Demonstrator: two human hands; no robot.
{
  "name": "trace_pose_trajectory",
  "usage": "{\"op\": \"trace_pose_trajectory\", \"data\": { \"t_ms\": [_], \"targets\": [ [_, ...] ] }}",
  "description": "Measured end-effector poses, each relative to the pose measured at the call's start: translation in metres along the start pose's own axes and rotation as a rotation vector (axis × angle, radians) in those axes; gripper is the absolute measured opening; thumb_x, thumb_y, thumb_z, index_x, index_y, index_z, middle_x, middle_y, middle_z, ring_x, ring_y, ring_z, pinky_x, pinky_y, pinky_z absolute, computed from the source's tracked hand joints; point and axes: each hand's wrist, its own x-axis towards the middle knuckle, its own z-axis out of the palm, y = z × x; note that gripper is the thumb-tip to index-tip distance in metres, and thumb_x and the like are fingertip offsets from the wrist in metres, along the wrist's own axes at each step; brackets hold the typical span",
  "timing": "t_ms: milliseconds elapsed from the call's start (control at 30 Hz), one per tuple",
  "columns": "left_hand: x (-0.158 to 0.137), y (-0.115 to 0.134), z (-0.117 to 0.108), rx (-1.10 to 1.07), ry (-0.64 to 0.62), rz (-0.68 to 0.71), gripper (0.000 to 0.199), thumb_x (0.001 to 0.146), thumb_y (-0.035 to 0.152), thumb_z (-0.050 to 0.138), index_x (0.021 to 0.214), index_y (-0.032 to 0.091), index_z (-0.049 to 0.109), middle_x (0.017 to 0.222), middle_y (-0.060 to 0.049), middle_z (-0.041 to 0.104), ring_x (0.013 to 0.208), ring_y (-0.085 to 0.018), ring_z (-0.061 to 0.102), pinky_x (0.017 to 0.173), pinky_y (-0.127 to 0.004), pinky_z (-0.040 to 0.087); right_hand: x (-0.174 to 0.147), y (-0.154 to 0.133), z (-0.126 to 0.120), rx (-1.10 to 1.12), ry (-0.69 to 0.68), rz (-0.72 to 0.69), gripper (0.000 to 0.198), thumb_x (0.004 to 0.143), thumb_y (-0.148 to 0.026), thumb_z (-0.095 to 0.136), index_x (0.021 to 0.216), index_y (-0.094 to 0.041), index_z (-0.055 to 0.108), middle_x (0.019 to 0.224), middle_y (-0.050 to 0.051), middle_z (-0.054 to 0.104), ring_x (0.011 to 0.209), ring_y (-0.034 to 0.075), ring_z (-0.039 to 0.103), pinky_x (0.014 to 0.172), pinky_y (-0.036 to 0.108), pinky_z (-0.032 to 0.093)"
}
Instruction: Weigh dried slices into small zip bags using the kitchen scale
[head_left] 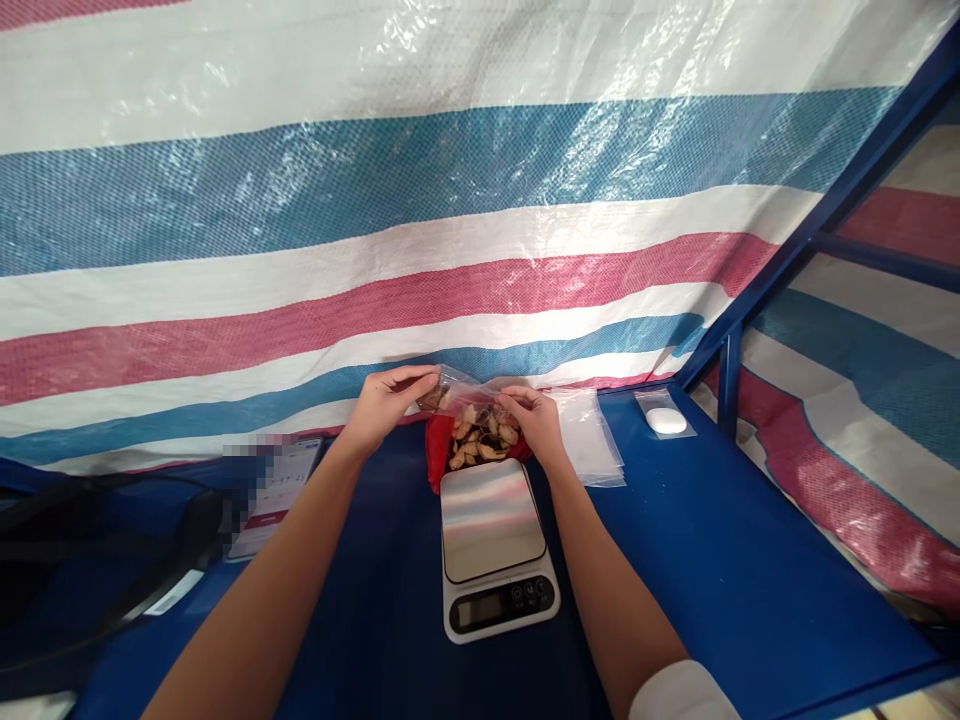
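Observation:
A clear plastic bag [474, 388] is stretched between my two hands beyond the scale. My left hand [386, 405] pinches its left side, where some brownish content shows through the plastic. The fingers of my right hand [534, 415] are closed on the bag's right side. Just below it, a red bag [439, 450] lies open around dried, pale brown slices [480, 440]. Nearer to me, between my forearms, stands a white digital kitchen scale [495, 530] with a bare, shiny plate and a dark display.
Flat clear plastic bags [589, 435] lie right of my right hand. A white rounded object [666, 421] rests on a small clear bag farther right. A phone [281, 495] and black straps [180, 540] are at left. Striped sheeting [420, 300] rises behind the blue table [720, 580].

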Motion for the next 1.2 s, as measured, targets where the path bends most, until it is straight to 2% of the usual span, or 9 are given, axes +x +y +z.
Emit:
{"op": "trace_pose_trajectory", "data": {
  "t_ms": [167,533,767,1033,1200],
  "targets": [
    [0.001,0.005,0.000,0.060,0.030,0.032,0.042,0.070,0.059,0.080,0.088,0.021,0.081,0.101,-0.009,0.079,0.103,-0.031,0.070,0.095,-0.041,0.055,-0.002,-0.007,-0.003,-0.011,-0.043,0.037,0.042,0.062,-0.055,0.083,0.086,-0.020,0.076,0.085,0.005,0.076,0.078,0.025,0.072,0.069,0.037,0.063],
    [0.004,0.024,0.011,0.244,0.006,0.190,0.044,0.080,0.061,0.069,0.091,0.020,0.079,0.099,-0.007,0.080,0.096,-0.027,0.072,0.090,-0.036,0.055,-0.001,-0.013,-0.003,0.056,-0.080,0.069,0.043,0.057,-0.051,0.087,0.085,-0.020,0.077,0.088,0.005,0.076,0.084,0.025,0.071,0.070,0.036,0.062],
    [0.003,0.024,0.016,0.209,0.023,0.175,0.046,0.079,0.062,0.069,0.092,0.019,0.079,0.099,-0.008,0.079,0.098,-0.027,0.071,0.092,-0.036,0.055,0.002,-0.010,-0.013,0.051,-0.023,0.077,0.039,0.060,-0.051,0.085,0.082,-0.020,0.078,0.084,0.004,0.076,0.081,0.024,0.070,0.070,0.035,0.061],
    [-0.002,0.006,0.007,0.215,-0.002,0.088,0.049,0.071,0.066,0.074,0.090,0.021,0.078,0.100,-0.008,0.079,0.100,-0.030,0.071,0.094,-0.039,0.055,0.005,-0.001,-0.017,0.071,-0.021,0.082,0.040,0.059,-0.051,0.086,0.083,-0.020,0.077,0.088,0.004,0.077,0.086,0.026,0.072,0.073,0.037,0.062],
    [-0.004,0.007,0.004,0.239,0.038,0.083,0.050,0.075,0.068,0.070,0.089,0.021,0.078,0.099,-0.008,0.079,0.099,-0.030,0.071,0.093,-0.038,0.055,0.001,-0.008,-0.014,0.044,-0.080,0.090,0.039,0.061,-0.051,0.085,0.086,-0.021,0.079,0.085,0.004,0.077,0.088,0.027,0.073,0.074,0.038,0.062]
  ]
}}
